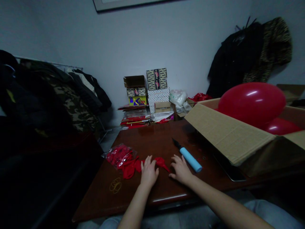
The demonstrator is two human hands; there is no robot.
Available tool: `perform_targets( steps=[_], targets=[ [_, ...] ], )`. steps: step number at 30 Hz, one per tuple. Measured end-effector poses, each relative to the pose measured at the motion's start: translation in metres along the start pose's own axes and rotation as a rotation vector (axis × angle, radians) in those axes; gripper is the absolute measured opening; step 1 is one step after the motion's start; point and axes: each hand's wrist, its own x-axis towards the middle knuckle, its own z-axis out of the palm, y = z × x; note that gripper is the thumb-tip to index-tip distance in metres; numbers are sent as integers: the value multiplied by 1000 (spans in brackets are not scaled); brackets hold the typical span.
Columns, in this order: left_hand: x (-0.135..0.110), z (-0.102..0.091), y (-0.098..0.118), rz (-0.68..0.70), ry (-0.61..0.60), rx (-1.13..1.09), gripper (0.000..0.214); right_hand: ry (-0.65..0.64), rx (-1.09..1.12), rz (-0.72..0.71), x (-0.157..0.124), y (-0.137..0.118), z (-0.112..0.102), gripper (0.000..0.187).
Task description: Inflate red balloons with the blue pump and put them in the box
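Note:
My left hand (pixel 149 173) rests over flat red balloons, fingers spread, hiding part of them. One uninflated balloon (pixel 161 163) shows just right of its fingertips, its neck pointing at my right hand. More limp balloons (pixel 128 169) lie to the left, by a clear plastic bag of red balloons (pixel 119 155). My right hand (pixel 180 168) is open on the table, fingers apart and holding nothing. Close beside it lies a light blue balloon pump (pixel 190 159) with a black nozzle. Several thin yellow rubber bands (pixel 115 185) sit at the front left.
At the right, an open cardboard box (pixel 231 130) holds inflated red balloons (pixel 252 102). A dark phone (pixel 230 168) lies below its edge. The brown table (pixel 140 138) ends at the left. Stacked boxes (pixel 157 95) and red papers stand against the back wall; coats hang on both sides.

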Motion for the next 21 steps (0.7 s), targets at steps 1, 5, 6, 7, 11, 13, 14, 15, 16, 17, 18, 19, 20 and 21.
perform_targets(
  steps=[1,5,6,7,11,13,14,15,16,17,18,19,20,21],
  targets=[
    [-4,1,2,7,-5,-12,35,-4,-2,-6,0,-3,4,33],
    [-17,2,9,6,0,-84,40,22,-4,-23,4,-9,11,15],
    [-20,2,11,4,7,-115,39,30,-1,-29,5,-9,10,12],
    [-23,2,12,4,16,-159,37,37,4,-36,6,-9,9,11],
    [-31,9,21,-27,20,-517,17,64,35,-61,11,-9,2,11],
    [-33,18,28,-123,-47,-787,18,77,53,-70,12,-10,-1,13],
    [-33,23,32,-204,-111,-948,19,83,62,-74,13,-11,-3,14],
    [-33,28,35,-334,-184,-1134,20,88,70,-79,13,-12,-4,15],
    [-33,33,39,-510,-217,-1336,22,93,78,-84,13,-13,-5,16],
    [-32,36,43,-644,-254,-1536,25,96,85,-90,13,-14,-6,17],
    [-31,39,46,-762,-295,-1710,27,97,91,-98,12,-15,-7,18],
    [-29,41,49,-862,-331,-1853,29,96,97,-106,11,-16,-7,19],
    [-27,42,51,-934,-364,-1972,30,91,102,-117,11,-18,-8,19],
    [-25,43,53,-984,-389,-2066,30,84,105,-130,9,-19,-9,19]
  ],
)
